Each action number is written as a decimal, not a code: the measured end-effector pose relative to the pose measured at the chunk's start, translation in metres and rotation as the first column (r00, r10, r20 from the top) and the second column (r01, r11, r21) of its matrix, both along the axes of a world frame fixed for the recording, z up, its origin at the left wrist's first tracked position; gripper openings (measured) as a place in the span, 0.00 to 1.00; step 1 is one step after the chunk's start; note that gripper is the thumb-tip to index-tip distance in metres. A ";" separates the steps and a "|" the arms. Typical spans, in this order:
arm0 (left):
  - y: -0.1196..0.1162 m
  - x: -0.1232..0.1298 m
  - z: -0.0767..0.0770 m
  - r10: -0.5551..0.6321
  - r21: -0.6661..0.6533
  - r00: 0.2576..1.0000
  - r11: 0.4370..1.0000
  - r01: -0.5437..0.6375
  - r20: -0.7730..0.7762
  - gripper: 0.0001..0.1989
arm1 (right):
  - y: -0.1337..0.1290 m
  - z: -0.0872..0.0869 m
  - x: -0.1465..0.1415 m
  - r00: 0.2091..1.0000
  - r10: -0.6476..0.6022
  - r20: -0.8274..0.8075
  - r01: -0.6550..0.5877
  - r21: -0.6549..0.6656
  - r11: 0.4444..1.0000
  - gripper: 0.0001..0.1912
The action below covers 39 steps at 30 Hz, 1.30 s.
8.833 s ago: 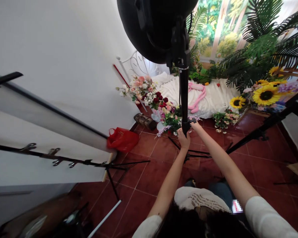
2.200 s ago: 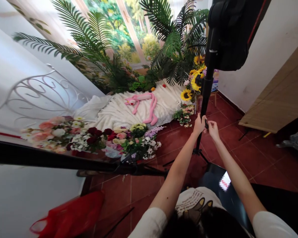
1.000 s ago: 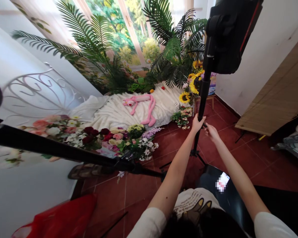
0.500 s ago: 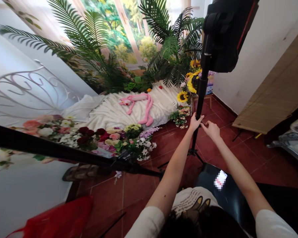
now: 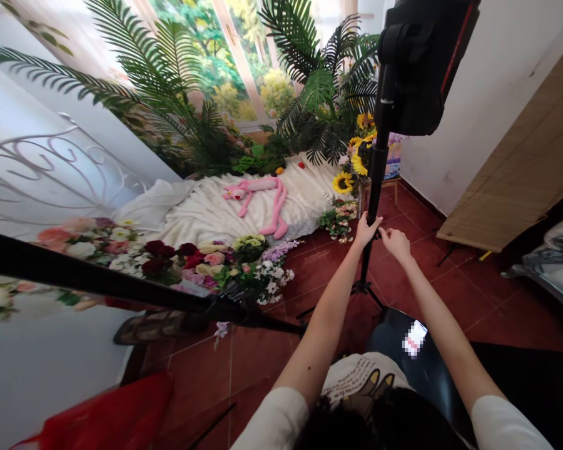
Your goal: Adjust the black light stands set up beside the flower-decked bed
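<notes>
A black light stand (image 5: 378, 169) rises in front of me, slightly tilted, with a bulky black lamp head (image 5: 417, 75) at its top. My left hand (image 5: 366, 230) is wrapped round the pole at about mid-height. Just to its right, my right hand (image 5: 395, 242) has its fingers pinched at a small dark knob (image 5: 380, 233) on the side of the pole. The stand's legs (image 5: 363, 287) spread on the red tiled floor below my hands.
A second black pole (image 5: 169, 294) crosses the left side. Flowers (image 5: 206, 262) border a white blanket (image 5: 192, 212) bearing a pink plush toy (image 5: 278, 209). A phone (image 5: 415, 337) lies on a black seat (image 5: 443, 387). Red fabric (image 5: 107, 412) is at lower left.
The whole view has shifted slightly, so the stand and both hands appear a little further left. Both hands keep their places on the pole and knob.
</notes>
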<state>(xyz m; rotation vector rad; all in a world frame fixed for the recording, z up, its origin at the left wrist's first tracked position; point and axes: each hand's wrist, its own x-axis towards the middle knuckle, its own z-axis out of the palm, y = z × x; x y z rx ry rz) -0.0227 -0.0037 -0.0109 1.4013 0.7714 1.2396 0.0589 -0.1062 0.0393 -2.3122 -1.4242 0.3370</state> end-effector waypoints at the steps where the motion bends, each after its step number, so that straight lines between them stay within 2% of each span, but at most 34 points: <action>1: 0.000 0.000 0.000 0.001 0.000 1.000 1.000 -0.001 -0.007 0.23 | 0.003 -0.003 0.003 0.997 -0.011 -0.074 0.011 -0.008 1.000 0.26; 3: 0.001 0.000 0.000 0.002 -0.006 1.000 1.000 -0.002 -0.027 0.22 | 0.007 -0.008 0.009 0.978 -0.019 -0.207 0.013 -0.029 0.999 0.29; 5: 0.001 0.000 -0.001 0.003 -0.012 0.999 1.000 -0.004 -0.042 0.22 | 0.010 -0.012 0.011 0.965 -0.030 -0.262 0.024 -0.025 0.999 0.29; 9: 0.000 0.001 -0.005 0.019 -0.008 0.999 1.000 -0.019 -0.050 0.20 | 0.008 -0.016 0.006 0.971 -0.071 -0.229 0.078 0.022 0.997 0.28; 15: -0.007 -0.002 -0.003 0.021 -0.011 0.997 1.000 -0.022 -0.076 0.15 | 0.004 -0.018 -0.006 0.982 -0.093 -0.166 0.096 0.008 0.995 0.27; 17: -0.017 -0.010 -0.009 0.043 0.015 0.997 0.999 -0.042 -0.056 0.18 | 0.004 -0.018 -0.007 0.975 -0.086 -0.203 0.085 -0.012 0.996 0.28; 19: -0.036 -0.026 -0.027 0.071 0.013 0.997 0.997 -0.071 -0.018 0.23 | 0.005 -0.016 -0.007 0.961 -0.072 -0.266 0.065 -0.037 0.997 0.29; 21: -0.065 -0.051 -0.058 0.072 -0.095 0.997 0.993 -0.074 -0.025 0.26 | 0.004 -0.015 -0.009 0.953 -0.074 -0.295 0.064 -0.045 0.997 0.28; 23: -0.101 -0.088 -0.097 0.035 -0.298 0.994 0.952 -0.064 -0.099 0.27 | 0.004 -0.014 -0.011 0.955 -0.094 -0.280 0.085 -0.043 0.995 0.27; 25: -0.142 -0.135 -0.138 0.033 -0.471 0.981 0.873 -0.122 -0.191 0.26 | 0.003 -0.014 -0.013 0.960 -0.115 -0.254 0.108 -0.043 0.993 0.26; 27: -0.182 -0.190 -0.174 0.062 -0.568 0.952 0.790 -0.231 -0.300 0.23 | 0.003 -0.015 -0.014 0.963 -0.118 -0.244 0.111 -0.044 0.993 0.26; 30: -0.231 -0.278 -0.208 0.046 -0.668 0.890 0.644 -0.374 -0.454 0.23 | 0.004 -0.018 -0.013 0.958 -0.107 -0.267 0.103 -0.029 0.994 0.25; 32: -0.253 -0.331 -0.214 0.077 -0.658 0.856 0.606 -0.447 -0.511 0.26 | 0.004 -0.021 -0.011 0.950 -0.104 -0.294 0.106 -0.008 0.994 0.25; 34: -0.267 -0.373 -0.209 0.186 -0.596 0.821 0.604 -0.529 -0.540 0.29 | 0.006 -0.026 -0.009 0.943 -0.101 -0.319 0.114 0.024 0.993 0.25; 37: -0.269 -0.407 -0.181 0.387 -0.491 0.745 0.573 -0.656 -0.543 0.34 | 0.010 -0.034 -0.006 0.937 -0.089 -0.338 0.125 0.085 0.989 0.24; 39: -0.260 -0.412 -0.155 0.521 -0.385 0.702 0.594 -0.707 -0.485 0.34 | 0.012 -0.039 -0.005 0.934 -0.093 -0.345 0.146 0.130 0.981 0.23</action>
